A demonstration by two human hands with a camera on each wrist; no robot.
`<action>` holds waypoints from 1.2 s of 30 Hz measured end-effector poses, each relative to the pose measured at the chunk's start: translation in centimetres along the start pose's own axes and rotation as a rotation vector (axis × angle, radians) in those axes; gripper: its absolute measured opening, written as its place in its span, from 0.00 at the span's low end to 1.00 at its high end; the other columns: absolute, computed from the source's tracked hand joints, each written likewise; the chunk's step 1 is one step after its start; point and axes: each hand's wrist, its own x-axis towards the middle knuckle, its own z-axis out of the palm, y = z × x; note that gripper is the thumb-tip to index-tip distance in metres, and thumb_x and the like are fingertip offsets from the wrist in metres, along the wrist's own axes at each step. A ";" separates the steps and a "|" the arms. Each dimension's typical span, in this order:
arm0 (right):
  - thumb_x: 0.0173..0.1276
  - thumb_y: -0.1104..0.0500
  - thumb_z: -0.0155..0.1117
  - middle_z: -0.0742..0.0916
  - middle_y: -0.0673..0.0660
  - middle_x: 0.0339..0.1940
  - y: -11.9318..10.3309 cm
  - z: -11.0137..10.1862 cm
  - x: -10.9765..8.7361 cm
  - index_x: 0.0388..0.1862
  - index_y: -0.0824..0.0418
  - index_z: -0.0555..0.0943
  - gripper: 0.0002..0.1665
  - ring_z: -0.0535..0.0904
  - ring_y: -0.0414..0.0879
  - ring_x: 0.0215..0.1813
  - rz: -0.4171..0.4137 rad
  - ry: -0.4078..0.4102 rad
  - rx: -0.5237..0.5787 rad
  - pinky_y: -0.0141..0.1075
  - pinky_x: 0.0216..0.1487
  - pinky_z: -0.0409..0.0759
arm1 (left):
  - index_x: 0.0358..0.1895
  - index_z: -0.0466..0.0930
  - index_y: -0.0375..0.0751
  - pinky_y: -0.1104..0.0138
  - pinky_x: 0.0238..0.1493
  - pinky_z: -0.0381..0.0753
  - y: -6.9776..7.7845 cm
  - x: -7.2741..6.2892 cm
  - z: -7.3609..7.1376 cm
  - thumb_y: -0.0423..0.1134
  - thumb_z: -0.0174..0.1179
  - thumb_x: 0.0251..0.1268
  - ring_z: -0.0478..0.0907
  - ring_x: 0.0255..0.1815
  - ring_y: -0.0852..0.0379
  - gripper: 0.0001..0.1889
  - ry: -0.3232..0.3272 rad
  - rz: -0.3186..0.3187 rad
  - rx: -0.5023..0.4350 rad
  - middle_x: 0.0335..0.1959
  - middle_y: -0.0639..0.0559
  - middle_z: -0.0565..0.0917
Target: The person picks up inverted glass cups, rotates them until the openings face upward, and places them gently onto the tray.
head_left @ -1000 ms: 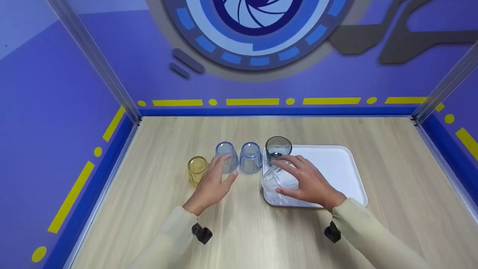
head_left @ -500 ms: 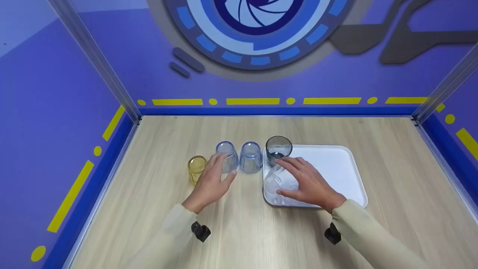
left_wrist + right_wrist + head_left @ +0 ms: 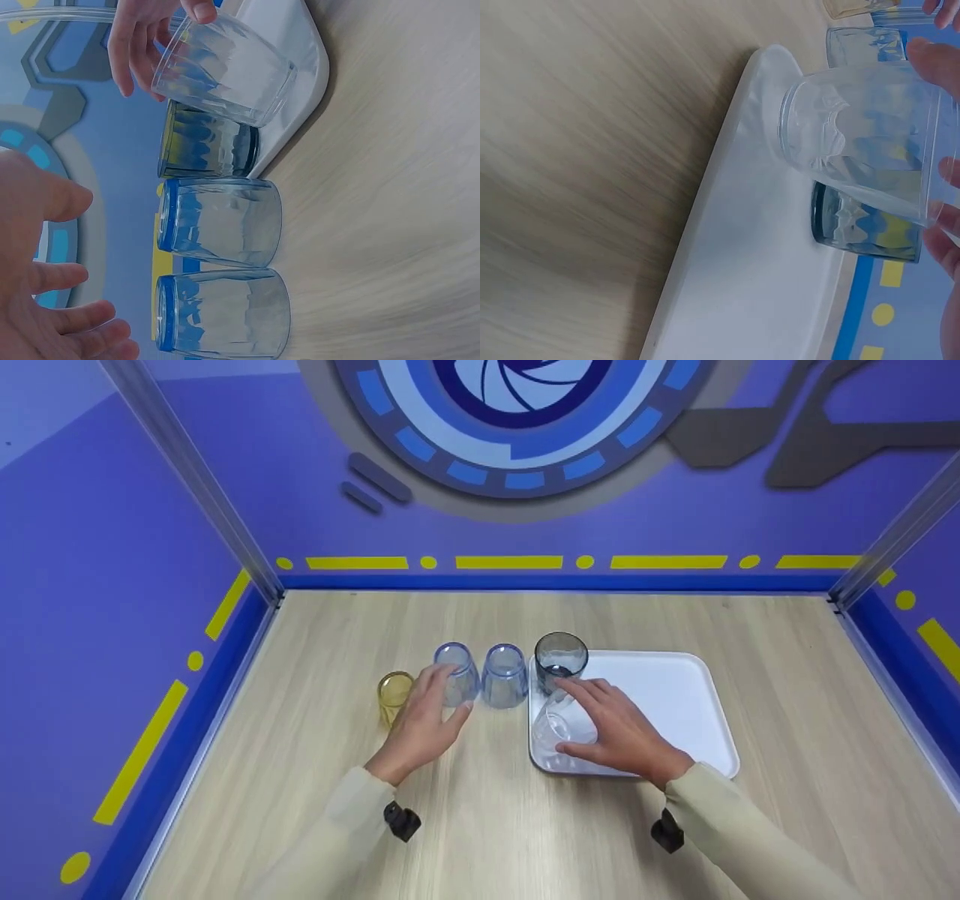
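In the head view, my right hand (image 3: 619, 731) grips a clear glass (image 3: 559, 727) near its rim, over the near left corner of a white tray (image 3: 667, 682). The glass leans a little in the left wrist view; whether its base touches the tray I cannot tell. Just behind it, a smoky grey glass (image 3: 561, 656) stands mouth up on the tray. My left hand (image 3: 424, 724) holds nothing, its fingers spread near two upturned blue glasses (image 3: 456, 679). The right wrist view shows fingers and thumb (image 3: 937, 64) at the clear glass's rim.
A yellow glass (image 3: 394, 694) stands left of the blue glasses, partly behind my left hand. The second blue glass (image 3: 505, 675) is close to the tray's left edge. Purple panels (image 3: 450, 532) enclose the wooden tabletop (image 3: 480, 825) at the back and sides.
The clear glass in my right hand has tipped from a strong lean to nearly upright above the tray. My left hand has barely shifted; the other glasses stay put.
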 end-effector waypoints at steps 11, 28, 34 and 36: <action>0.52 0.38 0.74 0.75 0.49 0.68 0.2 0.4 0.0 0.74 0.46 0.63 0.52 0.70 0.47 0.66 -0.021 0.018 0.001 0.50 0.66 0.71 | 0.70 0.62 0.45 0.50 0.71 0.66 -0.2 0.2 0.1 0.48 0.57 0.68 0.61 0.73 0.46 0.30 0.014 0.009 0.018 0.71 0.45 0.63; 0.55 0.41 0.73 0.72 0.47 0.71 0.1 0.3 0.2 0.73 0.44 0.63 0.48 0.68 0.47 0.68 0.005 -0.032 0.002 0.51 0.69 0.69 | 0.72 0.60 0.45 0.51 0.71 0.65 -0.2 0.5 0.4 0.49 0.57 0.69 0.60 0.74 0.47 0.32 0.005 -0.025 0.036 0.73 0.46 0.61; 0.56 0.39 0.71 0.71 0.48 0.72 0.0 0.3 0.4 0.73 0.47 0.64 0.48 0.66 0.48 0.70 0.018 -0.053 0.000 0.52 0.70 0.67 | 0.72 0.60 0.44 0.51 0.71 0.65 -0.2 0.7 0.4 0.49 0.57 0.69 0.60 0.74 0.46 0.32 0.003 -0.014 0.032 0.73 0.45 0.61; 0.57 0.39 0.71 0.70 0.48 0.73 0.0 0.3 0.4 0.74 0.45 0.63 0.48 0.66 0.48 0.71 0.026 -0.065 -0.003 0.52 0.71 0.67 | 0.72 0.60 0.44 0.51 0.71 0.65 -0.3 0.7 0.4 0.49 0.57 0.69 0.60 0.74 0.47 0.32 0.005 -0.010 0.035 0.73 0.45 0.62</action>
